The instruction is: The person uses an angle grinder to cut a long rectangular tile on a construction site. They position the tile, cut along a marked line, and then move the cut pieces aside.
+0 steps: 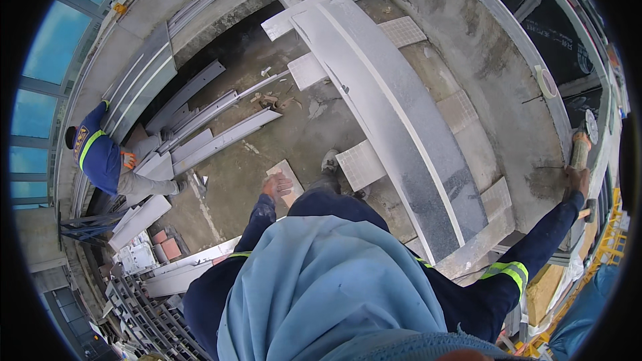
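My right hand (576,179) far right, fingers wrapped round a grinder (582,142) by the grey wall, my left hand (276,186) free, fingers spread, over the dusty floor (294,134), long grey stone slab (401,120) between them

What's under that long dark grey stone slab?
The long dark grey stone slab rests on pale square tile blocks on the concrete floor. Supports beneath its middle are hidden by the slab itself.

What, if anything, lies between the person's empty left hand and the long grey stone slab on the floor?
The left hand hangs open above a small tile on the concrete floor. Between it and the stone slab stand the person's own leg and shoe, and beside the slab a square mesh-backed tile. The right hand grips an angle grinder.
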Demonstrator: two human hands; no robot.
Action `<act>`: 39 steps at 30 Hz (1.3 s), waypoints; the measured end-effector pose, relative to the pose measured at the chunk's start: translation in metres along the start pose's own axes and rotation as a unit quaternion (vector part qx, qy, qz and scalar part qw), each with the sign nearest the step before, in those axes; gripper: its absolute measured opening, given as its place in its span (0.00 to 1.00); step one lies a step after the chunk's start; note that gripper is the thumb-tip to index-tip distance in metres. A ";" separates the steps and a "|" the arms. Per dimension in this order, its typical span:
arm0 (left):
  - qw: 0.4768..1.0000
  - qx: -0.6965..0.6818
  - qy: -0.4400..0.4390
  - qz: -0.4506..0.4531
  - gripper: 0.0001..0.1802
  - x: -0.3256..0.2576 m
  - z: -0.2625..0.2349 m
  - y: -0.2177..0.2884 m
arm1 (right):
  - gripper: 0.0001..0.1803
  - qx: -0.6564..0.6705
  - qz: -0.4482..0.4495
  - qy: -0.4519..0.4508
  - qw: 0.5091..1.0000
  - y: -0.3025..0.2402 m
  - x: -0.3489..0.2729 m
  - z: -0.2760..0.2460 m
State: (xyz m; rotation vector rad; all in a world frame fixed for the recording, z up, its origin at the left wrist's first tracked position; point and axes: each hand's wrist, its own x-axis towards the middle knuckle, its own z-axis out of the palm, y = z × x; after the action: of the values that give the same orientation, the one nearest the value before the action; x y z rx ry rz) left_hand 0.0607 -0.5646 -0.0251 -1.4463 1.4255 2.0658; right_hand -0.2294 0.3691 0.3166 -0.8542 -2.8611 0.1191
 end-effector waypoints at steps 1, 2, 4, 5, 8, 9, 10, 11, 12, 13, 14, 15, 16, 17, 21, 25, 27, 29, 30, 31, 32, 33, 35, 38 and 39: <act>0.999 -0.011 0.010 -0.029 0.25 -0.002 -0.003 -0.009 | 0.32 0.044 -0.018 0.008 0.999 -0.006 -0.007 -0.008; 0.999 -0.018 0.018 -0.033 0.25 0.001 -0.004 -0.010 | 0.34 0.041 -0.027 0.023 0.999 -0.013 -0.016 -0.010; 0.999 -0.020 0.000 0.047 0.24 0.007 0.002 -0.005 | 0.36 -0.008 -0.018 0.046 0.999 -0.030 -0.028 -0.011; 0.996 -0.024 -0.011 0.089 0.24 0.009 0.008 0.001 | 0.39 -0.021 -0.017 0.072 0.997 -0.034 -0.039 -0.008; 0.993 -0.029 -0.038 0.112 0.22 0.003 0.030 0.035 | 0.39 0.019 -0.007 0.096 0.995 -0.049 -0.073 -0.002; 0.991 -0.005 -0.044 0.127 0.22 -0.003 0.038 0.050 | 0.40 0.064 0.013 0.088 0.994 -0.054 -0.092 0.002; 0.988 0.012 -0.060 0.142 0.22 -0.009 0.050 0.066 | 0.41 0.123 -0.004 0.102 0.987 -0.062 -0.113 0.007; 0.984 0.037 -0.076 0.156 0.22 -0.017 0.062 0.082 | 0.39 0.148 -0.006 0.103 0.984 -0.076 -0.130 0.009; 0.975 0.061 -0.120 0.176 0.24 -0.024 0.076 0.098 | 0.38 0.169 0.005 0.095 0.981 -0.087 -0.153 0.010; 0.962 0.089 -0.167 0.199 0.25 -0.033 0.091 0.112 | 0.37 0.190 0.021 0.087 0.978 -0.098 -0.182 0.010; 0.942 0.107 -0.232 0.218 0.25 -0.043 0.107 0.123 | 0.34 0.212 0.038 0.021 0.976 -0.113 -0.206 0.006; 0.911 0.112 -0.305 0.252 0.25 -0.050 0.129 0.135 | 0.32 0.277 0.030 -0.005 0.960 -0.133 -0.235 0.011; 0.886 0.124 -0.372 0.246 0.24 -0.057 0.153 0.145 | 0.31 0.342 0.016 -0.026 0.939 -0.155 -0.262 0.014; 0.857 0.142 -0.440 0.230 0.23 -0.065 0.174 0.152 | 0.29 0.407 0.002 -0.043 0.912 -0.177 -0.288 0.015; 0.766 0.168 -0.595 0.177 0.30 -0.092 0.247 0.157 | 0.28 0.467 -0.029 -0.170 0.867 -0.277 -0.387 0.030; 0.745 -0.026 -0.664 0.061 0.31 -0.087 0.261 0.137 | 0.30 0.484 -0.091 -0.356 0.794 -0.384 -0.459 0.069; 0.743 -0.154 -0.651 -0.001 0.31 -0.066 0.238 0.134 | 0.31 0.493 -0.155 -0.375 0.769 -0.437 -0.485 0.103; 0.749 -0.254 -0.608 -0.069 0.28 -0.042 0.192 0.138 | 0.32 0.528 -0.127 -0.447 0.711 -0.479 -0.500 0.133; 0.766 -0.235 -0.595 -0.069 0.26 -0.028 0.172 0.148 | 0.31 0.547 -0.144 -0.445 0.695 -0.500 -0.511 0.150; 0.814 -0.219 -0.536 -0.033 0.31 -0.019 0.152 0.155 | 0.31 0.517 -0.147 -0.457 0.709 -0.516 -0.520 0.166; 0.829 -0.235 -0.505 -0.053 0.29 -0.010 0.136 0.165 | 0.30 0.519 -0.146 -0.474 0.697 -0.536 -0.529 0.178; 0.833 -0.261 -0.487 0.011 0.27 -0.007 0.123 0.172 | 0.31 0.491 -0.173 -0.459 0.720 -0.558 -0.535 0.187; 0.835 -0.275 -0.472 0.062 0.27 0.005 0.102 0.187 | 0.37 0.397 -0.237 -0.478 0.747 -0.584 -0.541 0.196; 0.882 -0.257 -0.341 0.199 0.29 0.012 0.089 0.193 | 0.41 0.428 -0.295 -0.451 0.726 -0.605 -0.552 0.191; 0.884 -0.253 -0.262 0.293 0.29 0.015 0.090 0.192 | 0.41 0.434 -0.310 -0.454 0.714 -0.606 -0.552 0.187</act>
State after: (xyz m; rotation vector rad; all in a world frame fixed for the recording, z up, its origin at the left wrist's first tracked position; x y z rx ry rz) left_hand -0.1256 -0.5907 0.0749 -0.4700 1.2256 3.0655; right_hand -0.1310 -0.4467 0.1370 0.5389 -2.9482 2.0520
